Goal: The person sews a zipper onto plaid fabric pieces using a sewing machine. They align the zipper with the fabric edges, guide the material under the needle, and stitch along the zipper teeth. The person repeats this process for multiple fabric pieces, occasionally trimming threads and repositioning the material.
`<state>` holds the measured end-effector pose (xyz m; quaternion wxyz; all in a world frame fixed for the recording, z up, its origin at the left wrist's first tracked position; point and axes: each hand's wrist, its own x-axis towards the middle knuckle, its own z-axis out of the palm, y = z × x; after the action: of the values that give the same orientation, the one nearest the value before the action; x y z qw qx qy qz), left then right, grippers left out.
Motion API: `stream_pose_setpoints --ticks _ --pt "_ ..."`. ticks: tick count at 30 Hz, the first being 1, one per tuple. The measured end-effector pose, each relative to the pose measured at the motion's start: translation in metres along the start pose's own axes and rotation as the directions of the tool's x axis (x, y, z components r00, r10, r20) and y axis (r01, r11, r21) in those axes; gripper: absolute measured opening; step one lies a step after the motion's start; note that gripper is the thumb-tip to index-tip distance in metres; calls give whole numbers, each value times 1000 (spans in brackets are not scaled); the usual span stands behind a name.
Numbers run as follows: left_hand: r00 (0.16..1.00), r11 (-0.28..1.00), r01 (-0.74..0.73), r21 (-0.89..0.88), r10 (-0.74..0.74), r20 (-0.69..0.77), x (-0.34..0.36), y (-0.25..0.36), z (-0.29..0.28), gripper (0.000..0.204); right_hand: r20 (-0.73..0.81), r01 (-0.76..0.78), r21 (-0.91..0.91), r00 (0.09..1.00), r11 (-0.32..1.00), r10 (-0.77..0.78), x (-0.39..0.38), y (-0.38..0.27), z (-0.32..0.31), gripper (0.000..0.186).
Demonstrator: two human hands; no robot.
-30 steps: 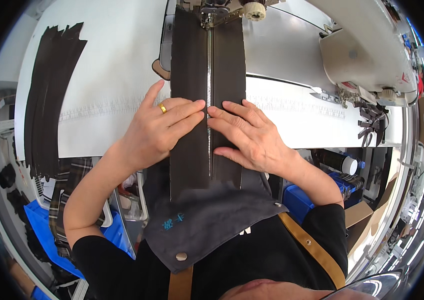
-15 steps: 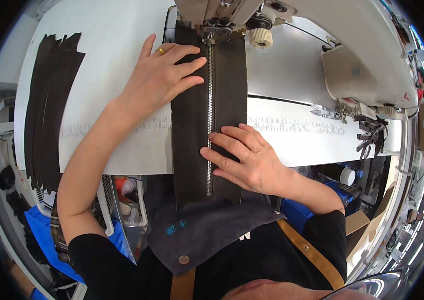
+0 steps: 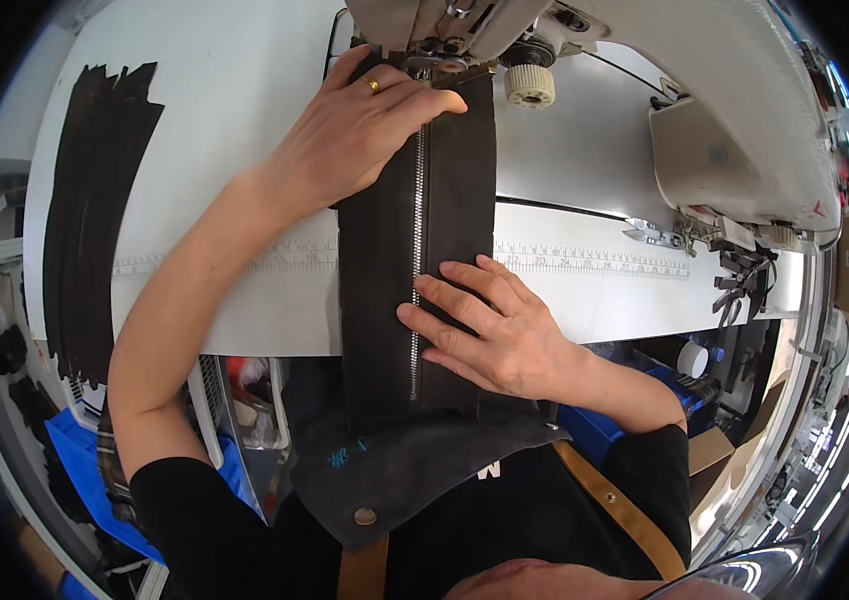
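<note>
We see the dark fabric panel (image 3: 375,290) with its metal zipper (image 3: 418,220) on the bench (image 3: 245,315), stretching from twelve to six o'clock; the left hand (image 3: 380,120) lies over its upper part, toward eleven o'clock, just beside the presser foot; its fingers are bent, and we cannot tell whether they pinch; the right hand (image 3: 500,330), at four o'clock, rests spread, fingertips over the zipper; both hands stay well apart.
</note>
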<state>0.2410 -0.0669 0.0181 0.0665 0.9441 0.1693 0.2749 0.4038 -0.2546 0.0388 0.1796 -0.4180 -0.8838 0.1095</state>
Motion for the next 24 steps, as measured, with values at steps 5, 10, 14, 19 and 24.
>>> stream_pose_setpoints --ticks 5,10,14,19,24 --pt "995 981 -41 192 58 -84 -2 7 4 27 1 -16 -9 1000 1000 16 0 -2 0 47" --pt "995 981 99 168 -93 -44 -23 9 5 29 16 -10 5 1000 1000 10 -2 -2 -1 46" --pt "993 990 118 81 -118 -3 -37 14 -8 39 12 -14 13 1000 1000 14 -3 -2 0 45" --pt "975 978 202 57 -206 77 -32 8 -14 41 3 -14 11 1000 1000 14 3 5 -1 44" --pt "974 979 197 55 -202 99 -31 3 -15 41 -21 -4 6 1000 1000 4 5 9 1 44"
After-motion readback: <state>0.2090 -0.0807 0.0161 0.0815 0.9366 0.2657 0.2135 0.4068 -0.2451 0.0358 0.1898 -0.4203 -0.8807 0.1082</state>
